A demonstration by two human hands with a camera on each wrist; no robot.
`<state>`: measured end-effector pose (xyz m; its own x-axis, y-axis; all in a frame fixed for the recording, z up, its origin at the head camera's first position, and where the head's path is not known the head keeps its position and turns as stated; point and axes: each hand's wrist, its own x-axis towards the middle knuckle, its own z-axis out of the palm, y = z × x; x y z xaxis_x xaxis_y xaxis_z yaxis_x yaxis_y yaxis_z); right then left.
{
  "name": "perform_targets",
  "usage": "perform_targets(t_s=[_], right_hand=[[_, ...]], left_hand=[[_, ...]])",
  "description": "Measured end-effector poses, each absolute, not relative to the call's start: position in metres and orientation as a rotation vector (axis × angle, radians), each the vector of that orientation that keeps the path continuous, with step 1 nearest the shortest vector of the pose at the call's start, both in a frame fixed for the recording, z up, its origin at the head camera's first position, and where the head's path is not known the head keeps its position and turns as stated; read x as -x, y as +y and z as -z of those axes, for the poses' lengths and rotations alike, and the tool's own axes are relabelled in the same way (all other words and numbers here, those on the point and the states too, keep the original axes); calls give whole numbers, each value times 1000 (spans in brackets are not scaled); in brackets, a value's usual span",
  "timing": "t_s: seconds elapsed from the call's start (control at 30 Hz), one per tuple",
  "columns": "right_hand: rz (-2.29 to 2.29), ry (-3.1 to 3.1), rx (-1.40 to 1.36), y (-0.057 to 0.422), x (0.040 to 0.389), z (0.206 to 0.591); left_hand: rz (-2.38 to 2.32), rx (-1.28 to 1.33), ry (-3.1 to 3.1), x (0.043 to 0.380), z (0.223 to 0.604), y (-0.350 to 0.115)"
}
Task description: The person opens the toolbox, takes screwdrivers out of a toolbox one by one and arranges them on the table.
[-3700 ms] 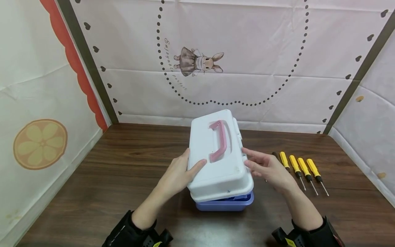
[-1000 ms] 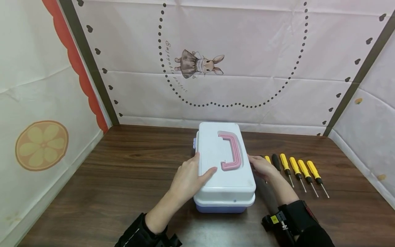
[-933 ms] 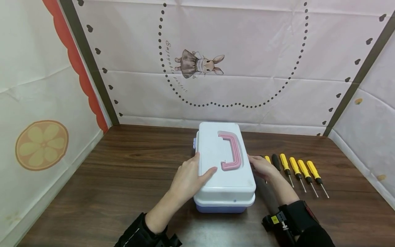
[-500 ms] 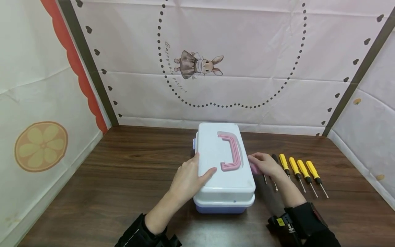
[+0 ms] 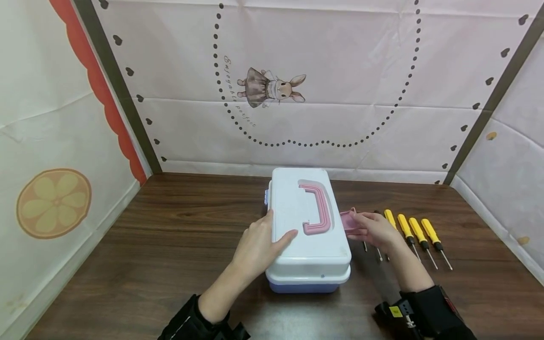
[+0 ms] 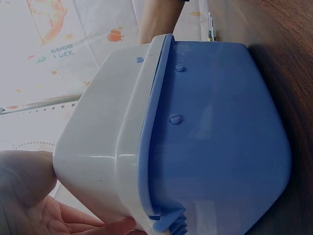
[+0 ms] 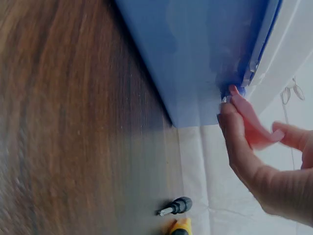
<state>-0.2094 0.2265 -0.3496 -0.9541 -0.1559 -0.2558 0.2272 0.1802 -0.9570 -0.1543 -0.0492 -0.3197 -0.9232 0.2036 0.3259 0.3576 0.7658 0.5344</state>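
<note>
A toolbox (image 5: 293, 250) with a white lid, a blue base and a pink handle (image 5: 321, 210) stands on the wooden table, its lid down on the base. My left hand (image 5: 257, 243) rests on the lid's near left part, thumb across the top and fingers along the side. At the box's right side, my right hand (image 5: 376, 229) pinches a pink latch (image 5: 348, 221) between thumb and fingers. The right wrist view shows this latch (image 7: 252, 117) swung outward, one end close against the blue base just below the lid's rim.
Several screwdrivers (image 5: 431, 231), most with yellow handles, lie in a row right of the box, partly behind my right hand. A blue latch (image 5: 266, 197) sits on the box's left side. Printed cloth walls (image 5: 348, 71) enclose the table's back and sides.
The lid, tilted with a gap above the base at first, has come down onto it. My right hand has gone to the pink latch and drawn it outward. The left hand stays on the lid.
</note>
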Motion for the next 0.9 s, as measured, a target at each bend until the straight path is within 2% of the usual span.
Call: perform_targets(t_s=[0.4, 0.9], right_hand=[[1971, 1771, -20, 229, 211, 349], [1873, 2166, -27, 209, 204, 339]], left_hand=[[904, 457, -2695, 154, 322, -49], [915, 459, -2698, 155, 320, -49]])
